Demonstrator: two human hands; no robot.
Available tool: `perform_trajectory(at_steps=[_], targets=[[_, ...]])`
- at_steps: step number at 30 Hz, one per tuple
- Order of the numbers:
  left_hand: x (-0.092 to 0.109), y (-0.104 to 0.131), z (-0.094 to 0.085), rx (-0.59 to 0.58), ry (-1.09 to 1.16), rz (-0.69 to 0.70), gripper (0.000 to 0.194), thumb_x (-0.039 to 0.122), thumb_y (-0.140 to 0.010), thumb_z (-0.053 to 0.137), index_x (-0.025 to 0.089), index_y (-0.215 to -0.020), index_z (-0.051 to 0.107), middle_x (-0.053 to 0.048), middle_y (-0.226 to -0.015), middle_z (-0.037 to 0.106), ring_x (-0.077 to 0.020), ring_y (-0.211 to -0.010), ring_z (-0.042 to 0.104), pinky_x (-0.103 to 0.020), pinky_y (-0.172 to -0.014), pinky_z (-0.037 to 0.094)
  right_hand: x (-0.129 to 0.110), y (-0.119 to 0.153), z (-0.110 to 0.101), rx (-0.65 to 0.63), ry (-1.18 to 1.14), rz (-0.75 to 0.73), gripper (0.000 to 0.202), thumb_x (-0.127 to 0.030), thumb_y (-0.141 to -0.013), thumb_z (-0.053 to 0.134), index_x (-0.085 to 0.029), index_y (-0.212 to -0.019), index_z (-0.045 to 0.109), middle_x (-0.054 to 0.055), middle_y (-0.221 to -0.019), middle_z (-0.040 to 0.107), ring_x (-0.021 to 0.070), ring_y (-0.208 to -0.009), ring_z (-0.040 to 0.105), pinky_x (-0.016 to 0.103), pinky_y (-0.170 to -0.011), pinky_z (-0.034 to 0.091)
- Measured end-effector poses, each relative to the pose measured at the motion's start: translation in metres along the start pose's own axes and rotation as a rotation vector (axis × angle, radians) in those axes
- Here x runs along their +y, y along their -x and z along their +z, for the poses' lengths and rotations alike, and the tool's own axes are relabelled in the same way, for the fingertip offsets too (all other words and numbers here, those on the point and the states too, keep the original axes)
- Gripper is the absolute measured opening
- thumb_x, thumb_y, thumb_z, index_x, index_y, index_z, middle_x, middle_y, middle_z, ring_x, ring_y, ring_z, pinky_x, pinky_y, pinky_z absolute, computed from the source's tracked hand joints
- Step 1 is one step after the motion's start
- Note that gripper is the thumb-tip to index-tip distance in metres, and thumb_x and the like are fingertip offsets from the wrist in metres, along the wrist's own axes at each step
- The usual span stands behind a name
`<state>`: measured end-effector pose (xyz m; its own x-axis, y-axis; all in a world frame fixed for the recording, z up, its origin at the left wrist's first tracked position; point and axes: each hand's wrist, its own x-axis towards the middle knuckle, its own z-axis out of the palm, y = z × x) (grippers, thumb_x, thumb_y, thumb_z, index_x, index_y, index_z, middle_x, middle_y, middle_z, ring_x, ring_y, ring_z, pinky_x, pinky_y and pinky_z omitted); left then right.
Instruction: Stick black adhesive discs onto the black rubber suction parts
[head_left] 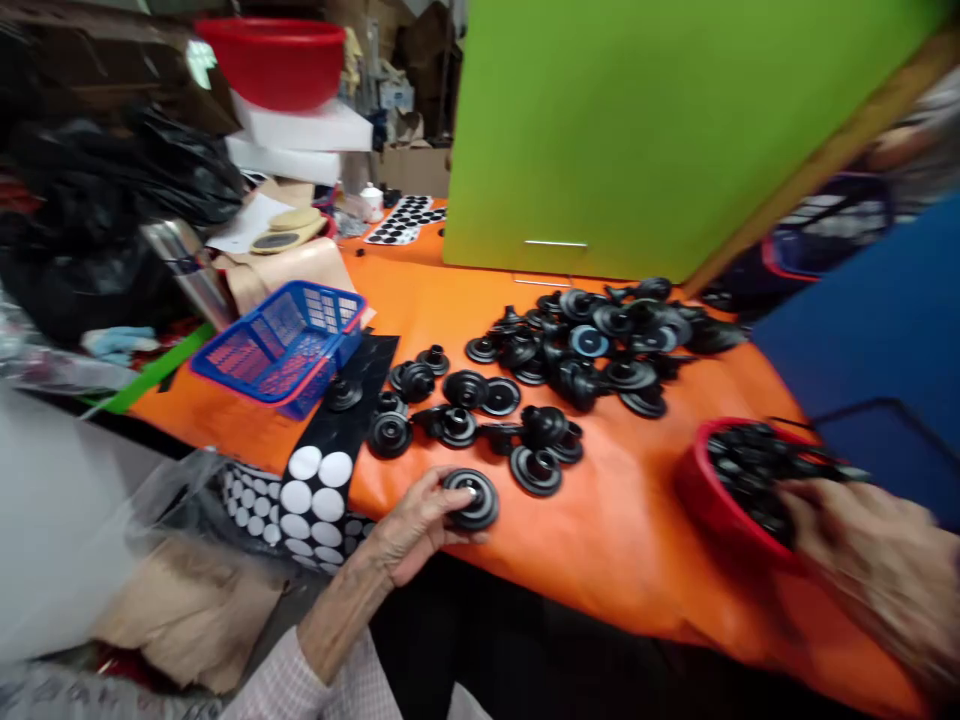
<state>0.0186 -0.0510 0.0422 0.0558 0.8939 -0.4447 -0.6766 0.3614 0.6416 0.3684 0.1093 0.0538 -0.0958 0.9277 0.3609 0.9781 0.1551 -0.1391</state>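
Note:
Near the front edge of the orange-covered table (600, 560), my left hand (422, 520) grips a round black part (471, 500) with ringed ridges, thumb on its centre. My right hand (862, 560), smeared by motion, reaches over the rim of a red bowl (701, 490) on the right. That bowl holds many small black parts (750, 470); the fingertips of this hand are hidden among them. Beyond my left hand lie several loose black ringed parts (457, 425), and a larger heap of them (592, 345) sits farther back.
A blue plastic basket (277, 345) stands at the left beside a black strip with white round stickers (319, 495). The green panel (600, 130) rises behind the heap. A blue panel (877, 310) borders the right. A red basin (274, 65) rests on white boxes at back left.

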Motion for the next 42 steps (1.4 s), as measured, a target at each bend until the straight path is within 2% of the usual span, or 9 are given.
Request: perform_trajectory(at_steps=[4, 8, 10, 14, 17, 20, 24, 30, 42], targets=[[0.0, 0.0, -0.001, 0.005, -0.05, -0.003, 0.033, 0.026, -0.079, 0.07, 0.018, -0.108, 0.057, -0.009, -0.108, 0.067, -0.0212, -0.095, 0.067, -0.039, -0.085, 0.055, -0.004, 0.001, -0.02, -0.03, -0.004, 0.056, 0.014, -0.026, -0.083, 0.046, -0.023, -0.072, 0.054, 0.017, -0.089, 0.063, 0.0289, -0.083, 0.054, 0.043, -0.072, 0.042], [0.0, 0.0, -0.001, -0.01, -0.074, -0.011, 0.036, 0.029, -0.078, 0.071, 0.018, -0.11, 0.058, -0.01, -0.112, 0.067, -0.0239, -0.101, 0.067, -0.041, -0.088, 0.054, -0.046, 0.018, -0.034, 0.125, -0.209, -0.051, 0.017, -0.034, -0.086, 0.043, -0.023, -0.08, 0.054, 0.013, -0.088, 0.061, 0.0275, -0.086, 0.054, 0.042, -0.079, 0.043], [0.001, 0.0, 0.001, 0.007, -0.086, -0.012, 0.037, 0.029, -0.076, 0.072, 0.018, -0.109, 0.058, -0.01, -0.111, 0.067, -0.0243, -0.1, 0.067, -0.042, -0.087, 0.055, -0.076, 0.035, -0.025, 0.115, -0.368, -0.121, 0.018, -0.035, -0.089, 0.042, -0.023, -0.083, 0.055, 0.009, -0.084, 0.059, 0.0247, -0.083, 0.054, 0.04, -0.079, 0.044], [0.003, 0.001, 0.003, 0.058, -0.114, -0.013, 0.038, 0.027, -0.075, 0.073, 0.017, -0.109, 0.058, -0.01, -0.108, 0.068, -0.0246, -0.098, 0.068, -0.044, -0.086, 0.056, -0.118, 0.071, 0.015, -0.094, -0.577, -0.161, 0.022, -0.031, -0.092, 0.038, -0.024, -0.08, 0.056, 0.006, -0.078, 0.057, 0.022, -0.077, 0.053, 0.039, -0.076, 0.046], [0.003, 0.002, 0.003, 0.049, -0.125, -0.004, 0.038, 0.025, -0.075, 0.073, 0.017, -0.108, 0.057, -0.009, -0.109, 0.067, -0.0232, -0.095, 0.068, -0.045, -0.087, 0.056, -0.121, 0.089, 0.033, -0.163, -0.596, -0.137, 0.027, -0.028, -0.094, 0.034, -0.023, -0.097, 0.06, 0.007, -0.088, 0.06, 0.0228, -0.087, 0.056, 0.042, -0.085, 0.046], [0.002, 0.002, 0.004, 0.032, -0.145, 0.026, 0.039, 0.024, -0.075, 0.073, 0.017, -0.11, 0.056, -0.008, -0.11, 0.066, -0.023, -0.098, 0.066, -0.045, -0.089, 0.055, -0.114, 0.097, 0.03, -0.214, -0.592, -0.139, 0.029, -0.03, -0.092, 0.041, -0.022, -0.116, 0.057, 0.01, -0.105, 0.06, 0.0245, -0.101, 0.055, 0.046, -0.093, 0.044], [-0.004, 0.002, 0.007, 0.047, -0.164, 0.086, 0.044, 0.024, -0.075, 0.073, 0.019, -0.115, 0.055, -0.008, -0.113, 0.062, -0.0236, -0.103, 0.063, -0.045, -0.088, 0.056, -0.126, 0.102, 0.013, -0.213, -0.605, -0.122, 0.022, -0.03, -0.089, 0.049, -0.021, -0.107, 0.06, 0.01, -0.099, 0.06, 0.0262, -0.097, 0.057, 0.048, -0.089, 0.047], [-0.012, 0.002, 0.016, 0.049, -0.253, 0.162, 0.047, 0.029, -0.079, 0.069, 0.018, -0.121, 0.051, -0.009, -0.114, 0.062, -0.0234, -0.102, 0.064, -0.041, -0.084, 0.058, -0.183, 0.117, -0.01, -0.138, -0.862, -0.107, 0.019, -0.026, -0.091, 0.053, -0.022, -0.11, 0.055, 0.006, -0.097, 0.062, 0.0183, -0.088, 0.062, 0.035, -0.08, 0.053], [-0.022, -0.001, 0.019, 0.092, -0.49, 0.253, 0.049, 0.038, -0.08, 0.068, 0.021, -0.125, 0.056, -0.008, -0.122, 0.066, -0.0226, -0.115, 0.061, -0.031, -0.097, 0.051, -0.206, 0.131, 0.007, 0.012, -0.869, -0.143, 0.034, -0.016, -0.091, 0.052, -0.024, -0.123, 0.053, 0.009, -0.104, 0.058, 0.0197, -0.096, 0.06, 0.036, -0.083, 0.057]])
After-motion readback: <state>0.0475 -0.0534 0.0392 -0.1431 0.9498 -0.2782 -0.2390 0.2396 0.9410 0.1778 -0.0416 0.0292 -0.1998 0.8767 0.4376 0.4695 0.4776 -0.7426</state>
